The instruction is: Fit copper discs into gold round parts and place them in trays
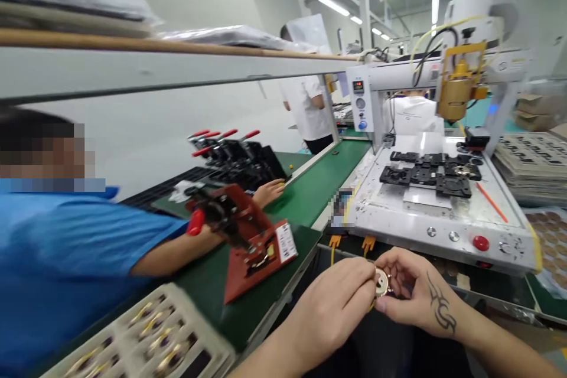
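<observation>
Pinching small round gold-and-white metal part (381, 282) between both hands: left hand (330, 307) grip narrow on it, right hand (414, 292) fingers closed round it, near white dispensing machine (443, 212).

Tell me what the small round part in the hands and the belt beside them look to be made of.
Round part: likely metal, shiny pale face with a coppery rim; both the left hand and right hand pinch it. Belt: probably rubber or plastic sheet, matte green, with no glare.

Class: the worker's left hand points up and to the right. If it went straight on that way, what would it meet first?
The small round part pinched between both hands, then the right hand. The left hand already touches that part, so nothing else lies between.
</observation>
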Available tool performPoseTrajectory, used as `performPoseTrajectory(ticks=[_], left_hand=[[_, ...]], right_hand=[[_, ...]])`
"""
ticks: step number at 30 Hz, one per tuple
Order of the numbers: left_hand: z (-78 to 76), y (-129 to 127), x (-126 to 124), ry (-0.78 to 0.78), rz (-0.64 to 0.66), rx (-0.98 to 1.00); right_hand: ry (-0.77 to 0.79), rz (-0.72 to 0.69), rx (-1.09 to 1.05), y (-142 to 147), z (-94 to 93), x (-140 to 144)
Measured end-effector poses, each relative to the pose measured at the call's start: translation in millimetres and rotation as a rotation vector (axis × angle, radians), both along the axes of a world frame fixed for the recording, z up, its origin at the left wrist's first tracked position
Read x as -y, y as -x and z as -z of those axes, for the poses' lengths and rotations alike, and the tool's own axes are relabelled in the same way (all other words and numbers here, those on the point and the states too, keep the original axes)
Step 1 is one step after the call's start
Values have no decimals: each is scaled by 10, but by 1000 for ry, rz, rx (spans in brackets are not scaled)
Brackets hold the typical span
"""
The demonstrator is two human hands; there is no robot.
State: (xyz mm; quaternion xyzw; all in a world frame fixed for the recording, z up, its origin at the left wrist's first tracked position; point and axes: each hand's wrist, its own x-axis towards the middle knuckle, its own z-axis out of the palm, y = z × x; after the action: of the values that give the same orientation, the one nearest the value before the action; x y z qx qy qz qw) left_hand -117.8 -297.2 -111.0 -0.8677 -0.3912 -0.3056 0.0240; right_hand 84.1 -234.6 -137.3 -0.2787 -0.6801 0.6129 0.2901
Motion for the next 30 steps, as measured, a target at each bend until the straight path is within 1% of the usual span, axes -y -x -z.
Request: performPoseTrajectory(ticks=[1, 3, 5, 6, 7, 9, 11, 12, 14, 15, 17, 19, 22, 25, 27, 30], left_hand=[[41, -34, -87, -29, 4, 3], [118, -72, -287, -54, -50, 29], [144, -77, -546, -17, -125, 57], [125, -80, -703, 20, -141, 69], [81, -92, -880, 57, -135, 86], [-73, -174, -1281, 142, -101, 121], [-271, -366, -1716, 246, -53, 130], [-364, -502, -1933, 301, -27, 104], [-500, -828, -2341, 330, 15, 58], [-534, -997, -2525, 340, 26, 31], [-541, -1304, -2839, 367, 29, -28], [-499, -1521, -3081, 407, 8, -100], [-446, -1660, -3339, 486, -29, -214], [-471, -1681, -3519, 586, -21, -315], [-516, -1702, -3610, 647, -5, -370], [-569, -1786, -3681, 698, 7, -419]], right_hand=[[-4, 36, 11, -76, -5, -26], [-43, 137, 50, -279, -5, -100], [-109, 287, 101, -555, -6, -209], [-149, 376, 123, -713, -12, -273], [-194, 470, 143, -877, -26, -340], [-289, 658, 184, -1185, -76, -467], [-363, 794, 212, -1413, -146, -557], [-390, 835, 221, -1485, -181, -581], [-429, 875, 230, -1557, -241, -586], [-438, 882, 227, -1570, -262, -569], [-445, 892, 217, -1599, -285, -511], [-440, 905, 224, -1684, -284, -442], [-429, 926, 267, -1950, -257, -361], [-421, 936, 306, -2247, -255, -379], [-406, 909, 326, -2358, -287, -483], [-400, 871, 262, -2340, -350, -784]])
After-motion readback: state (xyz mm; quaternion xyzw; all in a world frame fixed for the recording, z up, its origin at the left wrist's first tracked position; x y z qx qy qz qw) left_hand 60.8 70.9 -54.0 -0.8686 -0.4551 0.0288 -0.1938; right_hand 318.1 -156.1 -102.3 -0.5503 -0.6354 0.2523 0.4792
